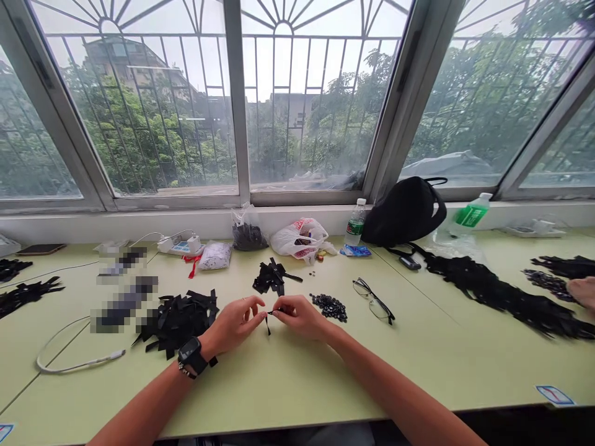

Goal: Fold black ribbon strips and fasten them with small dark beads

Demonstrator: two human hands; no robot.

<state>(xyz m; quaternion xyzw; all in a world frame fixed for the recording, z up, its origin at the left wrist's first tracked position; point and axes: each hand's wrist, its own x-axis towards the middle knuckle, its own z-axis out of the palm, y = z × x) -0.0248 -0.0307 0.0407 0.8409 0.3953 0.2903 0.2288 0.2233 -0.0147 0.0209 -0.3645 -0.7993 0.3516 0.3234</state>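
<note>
My left hand [237, 322] and my right hand [300, 316] meet above the pale green table [279, 384], pinching a small black ribbon strip [272, 313] between their fingertips. One thin end of it hangs down [268, 326]. Left of my left hand lies a heap of cut black ribbon strips [179, 321]. Beyond my fingers sits a smaller black ribbon bunch [271, 277]. Close to my right hand is a cluster of small dark beads or studs [330, 307]. A black watch [190, 354] is strapped on my left wrist.
Glasses [374, 300] lie right of the beads. A long black fringe [502, 297] stretches across the right side, with another person's hand [583, 292] at the edge. Bottles, plastic bags, a black bag [404, 212] and a power strip [179, 244] line the windowsill side.
</note>
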